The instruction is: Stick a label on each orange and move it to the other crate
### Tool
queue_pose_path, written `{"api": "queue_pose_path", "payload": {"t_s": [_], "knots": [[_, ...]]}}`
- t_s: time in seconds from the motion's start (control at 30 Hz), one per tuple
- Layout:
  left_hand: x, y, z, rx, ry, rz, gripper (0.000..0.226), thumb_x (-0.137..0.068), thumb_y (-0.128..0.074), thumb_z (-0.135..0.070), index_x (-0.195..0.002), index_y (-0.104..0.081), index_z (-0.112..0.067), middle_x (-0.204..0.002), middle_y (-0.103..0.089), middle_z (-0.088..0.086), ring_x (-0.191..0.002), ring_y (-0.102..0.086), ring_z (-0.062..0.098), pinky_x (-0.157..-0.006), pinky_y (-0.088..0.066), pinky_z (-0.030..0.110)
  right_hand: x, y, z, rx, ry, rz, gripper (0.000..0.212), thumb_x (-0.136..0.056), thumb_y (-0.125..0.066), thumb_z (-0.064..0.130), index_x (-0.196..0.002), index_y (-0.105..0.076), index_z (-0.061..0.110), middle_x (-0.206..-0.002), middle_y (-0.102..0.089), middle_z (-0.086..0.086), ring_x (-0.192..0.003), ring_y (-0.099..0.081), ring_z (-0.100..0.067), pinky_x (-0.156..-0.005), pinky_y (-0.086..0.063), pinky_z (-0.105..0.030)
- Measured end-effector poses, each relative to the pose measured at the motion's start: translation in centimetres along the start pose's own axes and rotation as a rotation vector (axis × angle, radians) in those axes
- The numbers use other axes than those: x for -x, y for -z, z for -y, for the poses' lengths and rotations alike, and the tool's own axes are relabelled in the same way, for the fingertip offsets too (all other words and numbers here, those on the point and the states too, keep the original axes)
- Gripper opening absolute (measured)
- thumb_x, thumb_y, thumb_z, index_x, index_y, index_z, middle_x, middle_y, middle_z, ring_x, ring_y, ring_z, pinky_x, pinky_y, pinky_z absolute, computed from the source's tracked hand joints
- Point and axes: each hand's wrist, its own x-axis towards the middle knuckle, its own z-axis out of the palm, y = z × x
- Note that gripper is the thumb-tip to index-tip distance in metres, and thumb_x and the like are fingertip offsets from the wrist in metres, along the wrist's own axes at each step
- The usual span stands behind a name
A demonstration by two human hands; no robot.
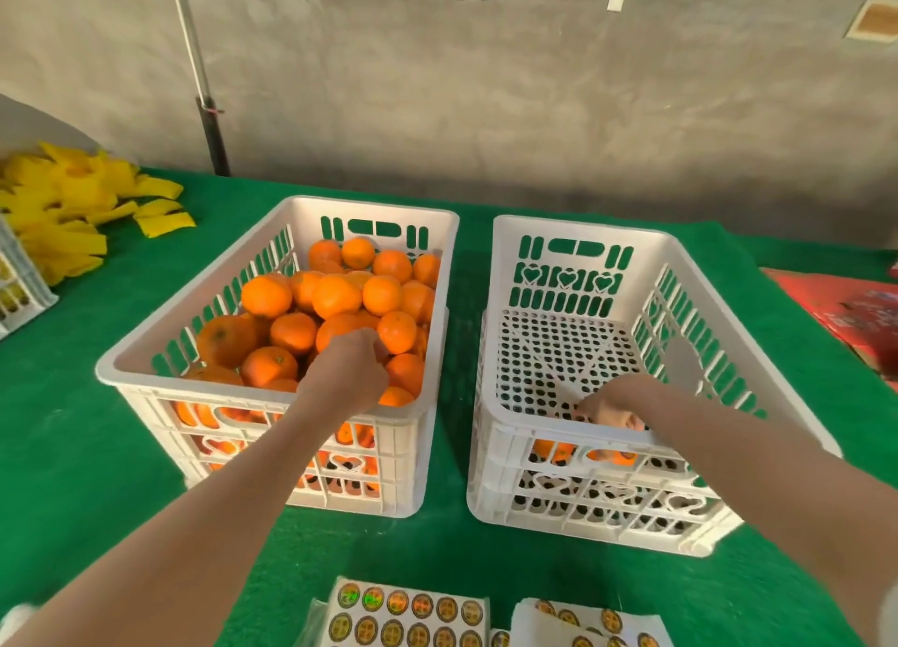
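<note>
**A:** Green felt cloth (73, 452) covers the whole table, with a grey wall (534, 88) behind. What's nearest?

**B:** Label sheets (408, 612) at six o'clock. The bottom edge cuts them off and the print is too small to read.

**A:** And the hands?

**B:** The right hand (617, 403) is low in the right crate (573, 231) at four o'clock. Its fingers curl round an orange (617, 456) against the near wall. A second orange (551, 449) shows through the slots just beside it. I'd call this the set-down.

**A:** How to do it well?

**B:** Lower the fruit until it rests on the perforated floor, then let go. A drop could bruise it. The fingers hide whether it carries a label.

**A:** And the left hand (347, 364)?

**B:** It's knuckles-up on the heaped oranges (335, 296) in the left crate (369, 204) at eight o'clock, fingers tucked under. I can't tell whether it grips one.

**A:** Farther off?

**B:** A yellow pile (73, 209) at ten o'clock, hard to identify. There's also red packaging (845, 316) at three, cut off by the edge.
</note>
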Motion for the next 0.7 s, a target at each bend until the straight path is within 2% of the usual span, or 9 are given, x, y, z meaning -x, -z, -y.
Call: {"api": "queue_pose_path", "payload": {"t_s": [0.07,0.13,0.2,0.3,0.37,0.43,0.47,0.57,0.7], "knots": [[0.0,0.0,0.0,0.035,0.016,-0.028,0.025,-0.09,-0.047,-0.006,-0.11,-0.059,-0.016,-0.095,-0.063,0.005,-0.074,-0.058,0.018,-0.059,-0.051,0.031,1.0,0.3,-0.1,-0.088,0.034,-0.203,0.073,-0.091,-0.061,0.03,-0.15,-0.021,0.012,-0.155,-0.025,-0.01,-0.138,-0.032,-0.028,-0.106,-0.035,-0.035],[-0.1,0.0,0.0,0.06,0.022,-0.04,0.03,-0.09,-0.047,-0.001,-0.116,-0.057,-0.014,-0.101,-0.062,0.008,-0.077,-0.056,0.018,-0.056,-0.043,0.024,2.3,0.9,-0.5,-0.263,0.097,-0.553,0.061,-0.092,-0.059,0.028,-0.144,-0.034,0.01,-0.149,-0.037,-0.01,-0.135,-0.037,-0.027,-0.11,-0.032,-0.037],[-0.4,0.2,0.1,0.057,0.039,-0.066,0.034,-0.087,-0.049,0.003,-0.118,-0.056,-0.01,-0.113,-0.058,0.014,-0.089,-0.055,0.024,-0.063,-0.044,0.026,3.9,1.4,-0.5,-0.48,0.184,-0.903,0.045,-0.093,-0.058,0.025,-0.134,-0.048,0.01,-0.136,-0.052,-0.008,-0.118,-0.052,-0.023,-0.1,-0.041,-0.032],[-1.4,1.0,0.7,-0.014,0.17,-0.014,0.05,-0.086,-0.055,-0.002,-0.133,-0.041,-0.01,-0.136,-0.035,0.02,-0.117,-0.043,0.038,-0.091,-0.046,0.044,7.2,0.6,1.4,-0.751,0.363,-1.25,0.021,-0.092,-0.058,0.018,-0.113,-0.063,0.013,-0.107,-0.066,0.001,-0.083,-0.057,-0.003,-0.074,-0.041,-0.006],[-2.5,1.7,1.3,-0.14,0.227,0.087,0.06,-0.088,-0.061,-0.018,-0.139,-0.032,-0.008,-0.139,-0.032,0.021,-0.12,-0.041,0.037,-0.091,-0.047,0.043,9.3,-0.9,3.3,-0.71,0.488,-1.327,0.014,-0.091,-0.06,0.016,-0.103,-0.066,0.016,-0.093,-0.065,0.009,-0.077,-0.054,0.006,-0.072,-0.042,-0.004],[-3.3,2.0,1.7,-0.241,0.193,0.177,0.066,-0.088,-0.063,-0.032,-0.14,-0.031,-0.007,-0.126,-0.046,0.018,-0.105,-0.051,0.029,-0.07,-0.048,0.029,10.9,-2.4,4.7,-0.661,0.597,-1.319,0.013,-0.09,-0.06,0.011,-0.099,-0.067,0.014,-0.09,-0.066,0.007,-0.079,-0.059,-0.003,-0.078,-0.05,-0.018],[-3.7,1.9,1.8,-0.26,0.163,0.2,0.067,-0.088,-0.063,-0.035,-0.141,-0.031,-0.007,-0.122,-0.05,0.017,-0.102,-0.053,0.027,-0.068,-0.046,0.027,11.4,-3.1,5.2,-0.649,0.634,-1.309,0.013,-0.089,-0.06,0.008,-0.099,-0.067,0.011,-0.09,-0.067,0.003,-0.08,-0.06,-0.008,-0.079,-0.051,-0.025],[-4.6,0.8,2.3,-0.271,0.137,0.189,0.077,-0.089,-0.063,-0.037,-0.145,-0.022,-0.004,-0.135,-0.044,0.024,-0.112,-0.055,0.033,-0.074,-0.042,0.03,12.5,-4.6,6.3,-0.635,0.662,-1.294,0.015,-0.09,-0.057,0.005,-0.101,-0.067,0.007,-0.094,-0.068,-0.003,-0.086,-0.061,-0.014,-0.081,-0.049,-0.028],[-6.0,-0.2,2.9,-0.183,0.183,0.143,0.097,-0.088,-0.063,-0.042,-0.148,-0.002,0.003,-0.141,-0.039,0.03,-0.114,-0.055,0.038,-0.079,-0.047,0.035,14.1,-6.7,7.3,-0.665,0.697,-1.409,0.016,-0.088,-0.056,-0.001,-0.098,-0.068,0.002,-0.093,-0.069,-0.008,-0.087,-0.063,-0.02,-0.077,-0.05,-0.026]]}}
